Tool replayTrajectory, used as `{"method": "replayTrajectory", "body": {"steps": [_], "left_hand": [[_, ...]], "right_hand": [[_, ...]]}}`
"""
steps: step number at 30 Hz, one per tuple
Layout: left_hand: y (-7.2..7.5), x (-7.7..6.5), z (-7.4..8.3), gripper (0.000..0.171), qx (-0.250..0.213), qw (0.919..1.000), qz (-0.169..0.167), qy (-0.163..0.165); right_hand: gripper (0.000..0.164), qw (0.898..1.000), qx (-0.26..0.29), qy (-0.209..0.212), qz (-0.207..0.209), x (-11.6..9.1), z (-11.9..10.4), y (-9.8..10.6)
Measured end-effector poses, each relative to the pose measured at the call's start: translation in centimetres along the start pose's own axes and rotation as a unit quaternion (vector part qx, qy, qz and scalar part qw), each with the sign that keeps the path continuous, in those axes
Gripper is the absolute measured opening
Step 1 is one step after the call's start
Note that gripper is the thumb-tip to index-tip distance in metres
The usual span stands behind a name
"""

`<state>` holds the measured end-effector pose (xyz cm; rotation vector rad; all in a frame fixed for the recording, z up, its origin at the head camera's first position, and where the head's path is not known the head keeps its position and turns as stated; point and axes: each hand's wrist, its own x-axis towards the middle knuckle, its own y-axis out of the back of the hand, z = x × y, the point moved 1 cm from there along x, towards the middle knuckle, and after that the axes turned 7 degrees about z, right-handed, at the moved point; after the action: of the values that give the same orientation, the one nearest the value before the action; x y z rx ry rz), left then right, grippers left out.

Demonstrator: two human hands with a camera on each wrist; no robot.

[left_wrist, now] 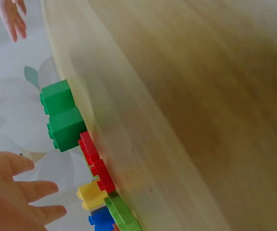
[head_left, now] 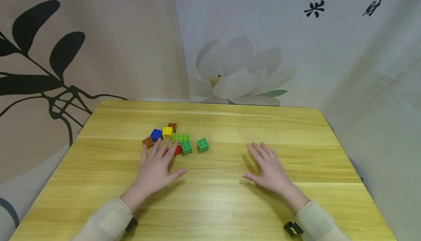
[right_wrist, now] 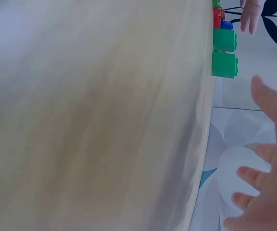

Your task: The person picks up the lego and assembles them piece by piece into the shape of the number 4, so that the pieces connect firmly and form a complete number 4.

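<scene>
My left hand (head_left: 154,173) hovers over the near side of a group of toy building bricks, fingers spread and holding nothing. Past its fingertips lie a blue brick (head_left: 156,134), a yellow brick (head_left: 167,133), a light green brick (head_left: 181,138) and two brown bricks, one at the back (head_left: 172,127) and one at the left (head_left: 148,142). Red bricks (left_wrist: 103,176) are partly hidden by the fingers in the head view. Two darker green bricks, one (head_left: 186,148) beside the red and one (head_left: 203,145) apart, sit at the right. My right hand (head_left: 271,173) hangs above bare wood, fingers spread, holding nothing.
The wooden table (head_left: 223,211) reaches back to a cloth backdrop (head_left: 131,44) printed with leaves, a lotus and characters. Each sleeve has a small black device at the wrist, one on the left (head_left: 131,225) and one on the right (head_left: 293,228).
</scene>
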<state>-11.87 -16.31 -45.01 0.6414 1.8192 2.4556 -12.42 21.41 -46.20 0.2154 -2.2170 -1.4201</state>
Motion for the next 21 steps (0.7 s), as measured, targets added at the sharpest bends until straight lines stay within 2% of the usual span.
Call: {"method": "replayTrajectory", "body": {"steps": [5,9,14,21], "left_hand": [[0.0,0.2,0.2,0.095,-0.017,0.9996,0.020,-0.003],[0.1,0.5,0.3,0.093,-0.061,0.9978,0.026,0.001],[0.1,1.0,0.6,0.089,-0.128,0.9911,0.014,0.035],[-0.3,1.6,0.9,0.084,-0.177,0.9813,0.015,0.074]], "right_hand": [[0.092,0.997,0.070,0.001,0.016,0.2,-0.3,-0.2],[0.088,0.993,0.114,-0.016,0.012,0.6,-0.8,-0.4],[0.082,0.987,0.156,-0.031,0.000,1.6,-1.6,-0.9],[0.076,0.969,0.239,-0.049,-0.028,3.3,-2.4,-1.7]]}}
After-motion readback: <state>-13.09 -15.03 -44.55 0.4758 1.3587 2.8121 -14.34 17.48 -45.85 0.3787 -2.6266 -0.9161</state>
